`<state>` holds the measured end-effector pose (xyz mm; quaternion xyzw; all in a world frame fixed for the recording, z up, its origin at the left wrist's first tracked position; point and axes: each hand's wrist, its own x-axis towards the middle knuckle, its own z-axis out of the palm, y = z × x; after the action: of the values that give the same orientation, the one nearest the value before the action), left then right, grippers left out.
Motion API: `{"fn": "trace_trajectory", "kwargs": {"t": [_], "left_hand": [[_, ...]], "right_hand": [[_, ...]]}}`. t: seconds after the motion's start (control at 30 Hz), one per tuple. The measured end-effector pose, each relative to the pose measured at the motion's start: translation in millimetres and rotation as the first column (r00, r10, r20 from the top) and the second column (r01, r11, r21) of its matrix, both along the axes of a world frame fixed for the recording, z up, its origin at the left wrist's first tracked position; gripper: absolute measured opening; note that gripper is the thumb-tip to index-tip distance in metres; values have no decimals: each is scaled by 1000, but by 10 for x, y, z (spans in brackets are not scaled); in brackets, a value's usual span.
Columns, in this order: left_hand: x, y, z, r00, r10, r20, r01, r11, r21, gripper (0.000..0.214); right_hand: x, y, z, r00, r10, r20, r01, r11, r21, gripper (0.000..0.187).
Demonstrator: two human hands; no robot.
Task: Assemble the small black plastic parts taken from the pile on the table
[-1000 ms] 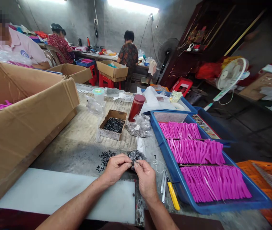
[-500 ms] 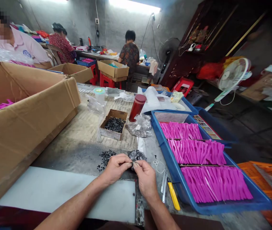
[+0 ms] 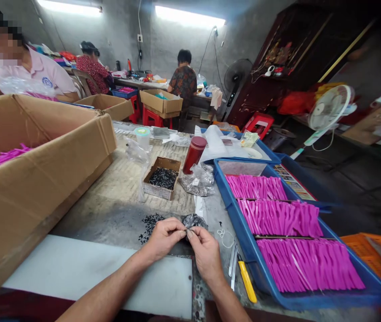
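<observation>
View's shifted slightly up-left; hands (image 3: 167,237) pinched tip-to-tip, can't tell on what, nr crumpled shiny blk bag (image 3: 195,220).

Worktable (image 3: 123,179) (patchily stained): blue tray (image 3: 324,300), small carton (image 3: 156,191), red canister (image 3: 194,155), loose black pieces (image 3: 148,226), white board (image 3: 69,264), yellow-handled tool (image 3: 247,281).

**Things I Can't Quite See**

Left of the blue tray (image 3: 331,300), my left hand (image 3: 165,238) meets my right hand (image 3: 205,251), and what sits between my fingertips is too small to tell. My fingers hide part of the dark bag (image 3: 195,220). My left hand covers some black bits (image 3: 150,223). Far left of the tray, the big box (image 3: 49,197) is cut off. To its right, the orange crate (image 3: 357,243) is blurry and partly covered.
</observation>
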<state>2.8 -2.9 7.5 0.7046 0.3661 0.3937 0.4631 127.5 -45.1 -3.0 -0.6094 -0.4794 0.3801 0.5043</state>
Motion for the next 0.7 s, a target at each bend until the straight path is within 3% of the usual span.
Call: {"fn": "trace_trajectory", "kwargs": {"t": [0.13, 0.27, 0.4, 0.43, 0.53, 0.7], "left_hand": [[-69, 69, 59, 995, 99, 0, -99, 994, -50, 13], [-221, 335, 171, 963, 261, -71, -268, 958, -100, 12], [-344, 753, 328, 860, 426, -281, -407, 905, 127, 15], [-358, 850, 368, 818, 459, -346, -412, 888, 204, 15], [-368, 1034, 464, 787, 468, -403, -388, 882, 266, 14], [-357, 886, 441, 800, 390, -457, -269, 913, 307, 15]], "right_hand": [[61, -13, 13, 999, -2, -48, 3, 1000, 13, 22], [162, -47, 6, 997, -43, -56, 44, 999, 25, 23], [209, -69, -28, 995, -63, -74, 66, 997, 36, 24], [209, -73, -33, 995, -60, -77, 64, 997, 40, 24], [205, -87, -31, 996, -45, -83, 49, 998, 49, 24], [245, -121, 1, 994, -47, -98, 51, 998, 30, 25]]}}
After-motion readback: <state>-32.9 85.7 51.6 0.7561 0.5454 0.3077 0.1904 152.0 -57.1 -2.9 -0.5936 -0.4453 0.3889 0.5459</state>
